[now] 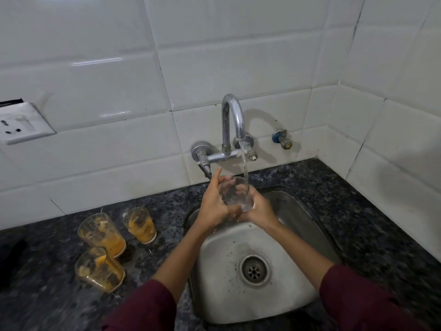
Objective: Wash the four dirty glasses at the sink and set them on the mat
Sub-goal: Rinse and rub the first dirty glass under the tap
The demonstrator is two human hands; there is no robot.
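I hold the clear glass under the tap, above the sink. My left hand and right hand both wrap its sides. I think it is light, wet, slippery and fragile; gripping the wall near its base seems safest.

White glazed tiles lined two walls that met in a corner at the right, their surfaces catching streaks of light from overhead. A white socket plate was fixed to the left part of the rear wall, and a small capped valve projected from the tiles low down near the corner. Below ran a dark speckled stone counter, dimly lit and wrapping along both walls. A black object, too dark to identify, lay at the counter's far left edge.
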